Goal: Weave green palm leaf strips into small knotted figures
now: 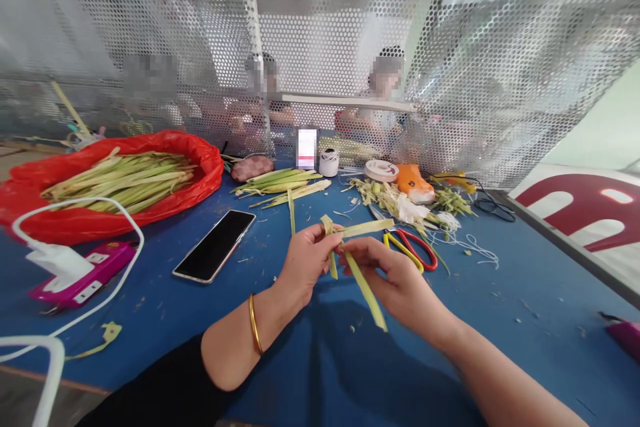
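Crossed strips of pale green leaf [365,290] meet between my two hands, above the blue tabletop. My left hand [309,255] pinches the strips near their crossing, thumb on top; a gold bangle circles that wrist. From the other side my right hand [387,270] has its fingertips closed on the strips at the same spot. One strip end points right, one hangs down toward me, and one stands up to the left. Just beyond my right hand lie scissors [413,250] with red and yellow handles. The fingertips partly hide the crossing itself.
On the left are a red plastic bag [200,190] of leaf strips, a phone [216,247] and a purple power strip [95,280] with a white cable. Leaf scraps [377,195] and a ribbon roll [381,171] lie behind. A perforated metal screen [330,33] separates several people.
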`<state>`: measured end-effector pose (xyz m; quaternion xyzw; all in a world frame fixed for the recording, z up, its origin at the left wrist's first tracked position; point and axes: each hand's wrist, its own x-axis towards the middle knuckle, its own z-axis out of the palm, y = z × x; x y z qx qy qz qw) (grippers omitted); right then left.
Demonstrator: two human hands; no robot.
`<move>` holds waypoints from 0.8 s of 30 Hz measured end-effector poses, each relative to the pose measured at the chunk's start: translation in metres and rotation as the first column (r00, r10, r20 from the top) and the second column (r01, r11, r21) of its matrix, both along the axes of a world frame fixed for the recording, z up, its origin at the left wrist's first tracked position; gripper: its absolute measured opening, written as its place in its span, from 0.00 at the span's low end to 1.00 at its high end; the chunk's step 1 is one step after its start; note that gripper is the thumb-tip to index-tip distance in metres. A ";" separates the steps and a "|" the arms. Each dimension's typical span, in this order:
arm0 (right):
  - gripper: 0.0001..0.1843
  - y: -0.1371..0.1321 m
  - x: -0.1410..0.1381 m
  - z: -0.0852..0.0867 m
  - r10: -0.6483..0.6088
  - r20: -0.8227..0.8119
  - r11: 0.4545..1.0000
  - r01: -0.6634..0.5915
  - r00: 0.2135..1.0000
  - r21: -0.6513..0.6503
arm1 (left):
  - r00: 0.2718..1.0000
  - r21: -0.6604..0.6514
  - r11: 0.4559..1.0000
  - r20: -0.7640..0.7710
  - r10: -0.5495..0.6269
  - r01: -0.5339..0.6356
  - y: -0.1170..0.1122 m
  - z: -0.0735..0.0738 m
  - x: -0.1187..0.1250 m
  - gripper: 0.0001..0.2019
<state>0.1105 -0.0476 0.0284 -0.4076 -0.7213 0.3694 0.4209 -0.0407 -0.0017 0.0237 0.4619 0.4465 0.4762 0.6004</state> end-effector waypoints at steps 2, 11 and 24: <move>0.13 -0.002 0.001 0.002 -0.034 0.156 0.974 -0.002 0.987 0.225 | 0.998 0.017 0.999 -0.055 -0.032 0.033 -0.001 0.000 0.001 0.10; 0.05 0.004 0.003 0.004 -0.292 0.242 0.770 0.077 0.925 0.634 | 0.981 -0.056 0.980 -0.029 -0.192 0.190 -0.010 0.000 0.005 0.06; 0.15 0.019 0.014 -0.011 -0.394 0.163 0.912 0.406 0.905 -0.051 | 0.955 0.018 0.962 -0.123 -0.270 0.274 -0.016 0.001 0.008 0.08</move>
